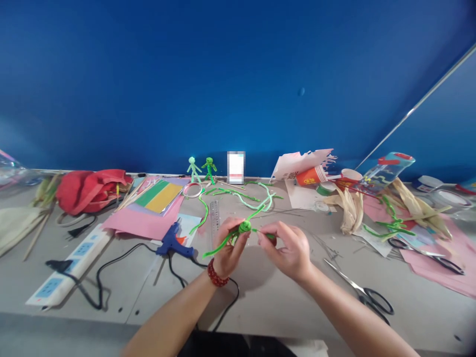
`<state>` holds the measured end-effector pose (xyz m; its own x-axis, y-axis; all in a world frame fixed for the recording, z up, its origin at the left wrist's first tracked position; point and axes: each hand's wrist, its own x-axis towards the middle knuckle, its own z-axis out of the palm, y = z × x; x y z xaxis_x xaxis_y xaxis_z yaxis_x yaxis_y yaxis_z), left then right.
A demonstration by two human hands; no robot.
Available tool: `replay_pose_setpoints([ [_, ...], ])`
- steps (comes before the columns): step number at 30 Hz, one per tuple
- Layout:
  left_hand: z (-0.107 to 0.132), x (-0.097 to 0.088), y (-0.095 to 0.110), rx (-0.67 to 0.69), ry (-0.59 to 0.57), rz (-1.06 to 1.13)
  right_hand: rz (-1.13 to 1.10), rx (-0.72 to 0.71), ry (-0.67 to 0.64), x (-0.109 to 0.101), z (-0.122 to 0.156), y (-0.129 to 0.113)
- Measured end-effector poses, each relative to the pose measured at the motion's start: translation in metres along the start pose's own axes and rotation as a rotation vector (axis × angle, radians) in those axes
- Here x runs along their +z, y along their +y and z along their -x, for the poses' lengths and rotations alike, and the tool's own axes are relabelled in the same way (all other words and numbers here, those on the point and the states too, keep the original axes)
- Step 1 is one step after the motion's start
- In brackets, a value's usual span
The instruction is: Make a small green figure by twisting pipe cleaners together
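A green pipe-cleaner figure [244, 226] with a coiled round knot is held over the middle of the table. My left hand [230, 248], with a red beaded bracelet at the wrist, is closed around its lower part. From the knot, one green strand sticks out to the lower left and another to the upper right. My right hand [284, 248] pinches a green strand just right of the knot. Two finished-looking pipe-cleaner figures, one pale green [193, 169] and one bright green [209, 169], stand at the back. Loose green pipe cleaners [238, 192] lie in front of them.
Left of my hands lie a blue glue gun [174, 241] with its cord, a ruler [214, 223], coloured sheets [158, 196] and a white power strip [70, 265]. Open scissors [360, 288], a second pair [427, 253], corn husks [351, 210] and a red cup [310, 176] are on the right.
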<state>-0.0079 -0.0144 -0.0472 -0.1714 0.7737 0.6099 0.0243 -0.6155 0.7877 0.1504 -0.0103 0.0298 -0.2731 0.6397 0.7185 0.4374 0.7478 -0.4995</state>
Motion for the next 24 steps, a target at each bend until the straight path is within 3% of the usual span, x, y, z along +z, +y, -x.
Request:
replay_pose_setpoints([
  [5,-0.004,-0.001,0.005,0.181,-0.048,-0.146,0.137,-0.141,0.007,-0.002,-0.003,-0.006],
  [12,-0.012,0.001,0.015,0.352,-0.063,-0.266,0.219,-0.180,0.010,0.000,-0.003,-0.008],
  [18,-0.012,0.001,0.014,0.349,-0.059,-0.274,0.294,-0.134,-0.078,-0.001,-0.005,-0.010],
  [24,-0.009,0.000,0.008,0.260,-0.050,-0.153,0.108,-0.037,-0.121,-0.007,0.000,-0.011],
])
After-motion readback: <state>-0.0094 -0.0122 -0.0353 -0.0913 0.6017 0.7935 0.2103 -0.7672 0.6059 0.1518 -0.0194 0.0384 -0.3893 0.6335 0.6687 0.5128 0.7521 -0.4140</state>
